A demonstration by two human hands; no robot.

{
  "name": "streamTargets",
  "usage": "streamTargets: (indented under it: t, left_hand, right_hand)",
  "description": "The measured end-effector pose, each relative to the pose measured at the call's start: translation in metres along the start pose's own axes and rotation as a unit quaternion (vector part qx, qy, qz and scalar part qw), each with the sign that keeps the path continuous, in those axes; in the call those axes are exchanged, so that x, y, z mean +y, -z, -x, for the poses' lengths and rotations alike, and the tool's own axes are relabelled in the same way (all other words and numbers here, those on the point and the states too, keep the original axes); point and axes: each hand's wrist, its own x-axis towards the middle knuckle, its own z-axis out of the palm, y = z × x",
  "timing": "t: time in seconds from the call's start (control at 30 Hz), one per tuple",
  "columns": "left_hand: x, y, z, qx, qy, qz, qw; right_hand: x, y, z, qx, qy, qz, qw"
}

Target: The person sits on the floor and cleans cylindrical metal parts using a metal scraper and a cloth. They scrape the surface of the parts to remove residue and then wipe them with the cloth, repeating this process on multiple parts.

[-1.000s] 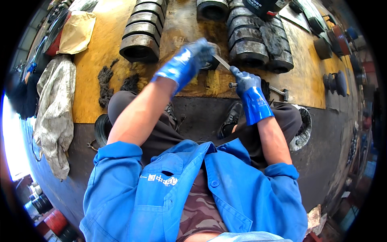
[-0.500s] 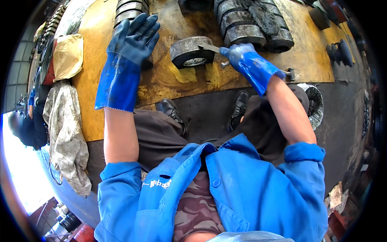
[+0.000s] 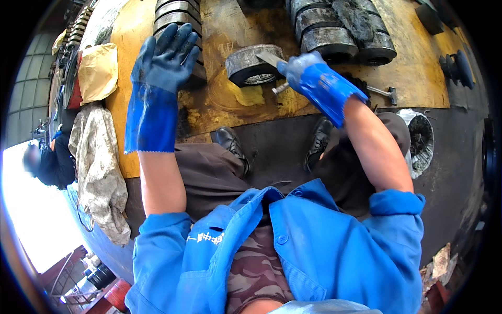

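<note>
My left hand (image 3: 167, 57), in a blue rubber glove, is held out with its fingers extended and holds nothing. It overlaps the near end of a row of dark metal rings (image 3: 178, 13); I cannot tell whether it touches them. In my right hand (image 3: 306, 70), gloved alike, is a flat-bladed scraper (image 3: 270, 58), its handle hidden by the fingers. The blade overlaps the right side of a thick metal ring (image 3: 243, 63) on the yellow-stained board. A short metal rod end (image 3: 280, 88) shows below this hand; its connection is hidden.
Further rows of dark rings (image 3: 327, 42) stand beyond my right hand. A hammer-like tool (image 3: 389, 94) lies to its right, with a bag-lined container (image 3: 421, 136) nearby. At left are a tan paper bag (image 3: 98, 73), a dirty cloth (image 3: 99, 167) and another person (image 3: 55, 162).
The scraper blade has shifted further over the ring, and the rod end below my right hand has moved left. My left hand stays extended, slightly lower. The whole view has shifted a little.
</note>
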Motion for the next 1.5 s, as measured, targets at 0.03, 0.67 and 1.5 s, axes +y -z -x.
streamTargets:
  t: [0.03, 0.67, 1.5]
  left_hand:
    - [-0.005, -0.004, -0.001, 0.026, -0.005, -0.004, 1.0]
    - [0.015, 0.034, -0.021, -0.097, 0.014, 0.042, 0.994]
    - [0.013, 0.035, -0.02, -0.048, -0.029, 0.066, 0.996]
  right_hand:
    - [0.001, -0.004, -0.007, 0.014, 0.0, -0.001, 1.0]
    - [-0.017, -0.004, 0.002, 0.089, 0.009, -0.038, 0.995]
    - [0.007, 0.021, -0.007, 0.22, 0.148, -0.073, 0.961]
